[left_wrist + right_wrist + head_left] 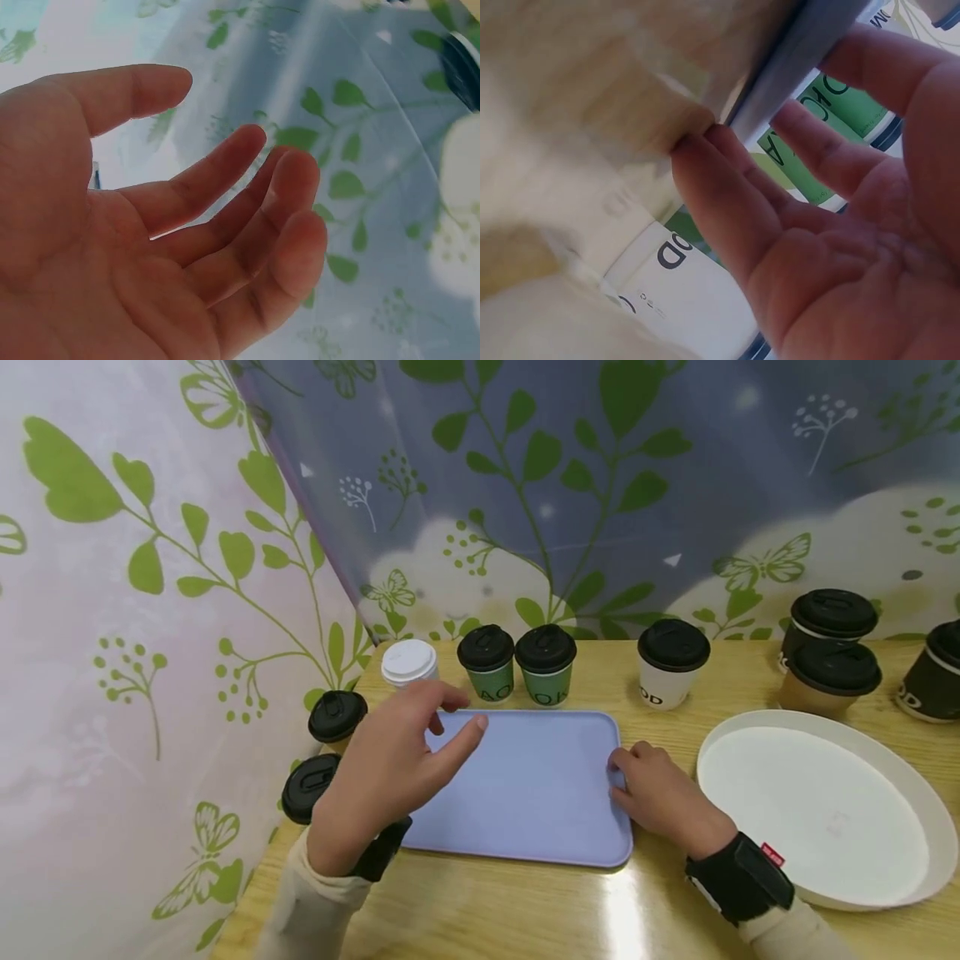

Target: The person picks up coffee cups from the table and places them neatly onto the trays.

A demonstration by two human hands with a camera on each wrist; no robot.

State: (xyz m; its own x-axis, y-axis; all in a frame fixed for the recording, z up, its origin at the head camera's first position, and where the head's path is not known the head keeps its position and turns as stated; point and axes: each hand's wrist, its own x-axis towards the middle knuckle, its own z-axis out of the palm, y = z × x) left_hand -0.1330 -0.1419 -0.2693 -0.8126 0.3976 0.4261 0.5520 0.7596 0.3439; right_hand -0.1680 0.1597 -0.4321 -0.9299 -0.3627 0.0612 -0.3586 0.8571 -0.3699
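Observation:
A pale lilac-blue rectangular tray lies flat on the wooden table. My left hand hovers over its left end, fingers loosely bent and thumb apart; nothing is in the palm of this hand in the left wrist view. At the tray's right rim, my right hand touches the edge with its fingertips and thumb. In the right wrist view, the right hand has thumb and one finger against the tray's side, while other fingertips reach the tabletop. Two green paper cups with black lids stand just behind the tray.
A white-lidded cup stands behind the tray's left corner, and black-lidded cups line its left. Farther right are a white cup, a brown cup, dark cups and a round white tray. Patterned cloth walls border the table.

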